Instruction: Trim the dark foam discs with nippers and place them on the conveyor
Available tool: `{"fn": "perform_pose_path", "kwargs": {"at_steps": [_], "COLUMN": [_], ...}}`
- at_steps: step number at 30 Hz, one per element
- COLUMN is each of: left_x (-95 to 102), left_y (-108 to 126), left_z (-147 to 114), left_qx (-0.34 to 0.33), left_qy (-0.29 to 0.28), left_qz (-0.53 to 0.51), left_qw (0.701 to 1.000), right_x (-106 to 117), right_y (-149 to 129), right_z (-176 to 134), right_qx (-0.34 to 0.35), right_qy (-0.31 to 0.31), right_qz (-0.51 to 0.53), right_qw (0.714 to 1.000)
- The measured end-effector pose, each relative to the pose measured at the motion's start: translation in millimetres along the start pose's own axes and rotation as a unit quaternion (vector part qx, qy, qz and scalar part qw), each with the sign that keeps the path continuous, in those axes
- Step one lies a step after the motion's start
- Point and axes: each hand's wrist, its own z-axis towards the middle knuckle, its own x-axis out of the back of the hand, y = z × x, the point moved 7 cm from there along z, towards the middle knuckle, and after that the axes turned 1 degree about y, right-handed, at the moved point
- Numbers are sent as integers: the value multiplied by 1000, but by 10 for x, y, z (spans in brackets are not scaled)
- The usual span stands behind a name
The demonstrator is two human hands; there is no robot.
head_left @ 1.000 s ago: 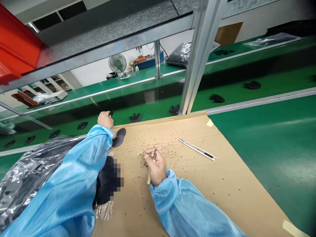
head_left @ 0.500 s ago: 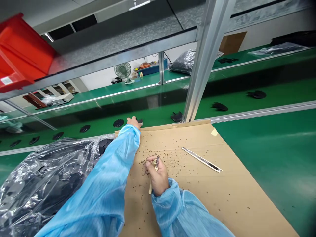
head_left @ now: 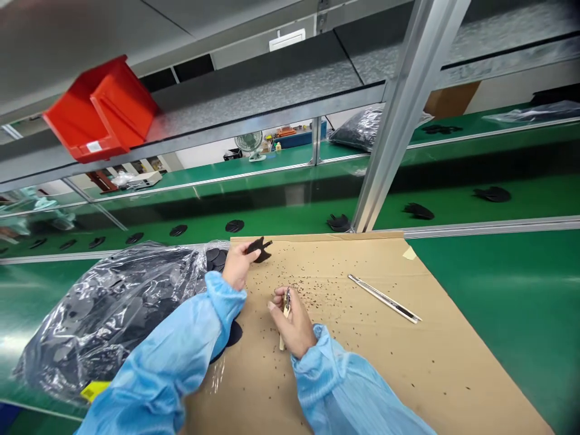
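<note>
My left hand (head_left: pixel 238 264) is closed on a flat black piece (head_left: pixel 260 249) with jagged, pronged edges, held above the cardboard's far left corner. Lower and to the right, my right hand (head_left: pixel 293 320) grips small nippers (head_left: pixel 287 302) with cream handles, their metal jaws pointing up and away from me. Tiny black scraps (head_left: pixel 308 293) lie scattered over the cardboard sheet (head_left: pixel 362 374) around it. A slim white cutter knife (head_left: pixel 385 299) rests to the right. Partly behind my left sleeve, black round discs (head_left: pixel 234 333) lie at the cardboard's left edge.
At left sits a clear plastic bag (head_left: pixel 131 308) full of black discs. Black pieces (head_left: pixel 234 226) are spaced along the green belt (head_left: pixel 290 211) beyond the cardboard. A metal post (head_left: pixel 399 133) rises at its far edge, and a red bin (head_left: pixel 106 115) hangs on the shelf above.
My left hand has drawn back from the belt to above the cardboard, bringing the black piece with it. The right hand keeps the nippers in nearly the same place. The view has shifted left.
</note>
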Motion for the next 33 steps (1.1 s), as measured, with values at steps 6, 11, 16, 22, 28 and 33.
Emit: {"fn": "perform_pose_path", "kwargs": {"at_steps": [6, 11, 16, 22, 28, 33], "left_x": [342, 318, 268, 259, 252, 245], "left_y": [-219, -494, -583, -560, -542, -540], "left_z": [-632, -766, -797, -841, -868, -879], "left_qx": [53, 101, 149, 165, 169, 174], "left_qy": [-23, -19, -53, -70, -76, -82], "left_qz": [-187, -270, -304, -304, -308, -305], "left_qw": [981, 957, 940, 936, 933, 933], "right_x": [97, 186, 114, 9, -21, -22], "right_y": [-35, -109, -318, -359, -315, -292], "right_z": [45, 77, 32, -5, -17, -20], "right_qx": [-18, 25, 179, 231, 227, 223], "right_qy": [35, 16, -18, -35, -51, -55], "right_qz": [-52, -109, -212, -361, -397, -396], "right_qw": [998, 994, 961, 903, 888, 889]}}
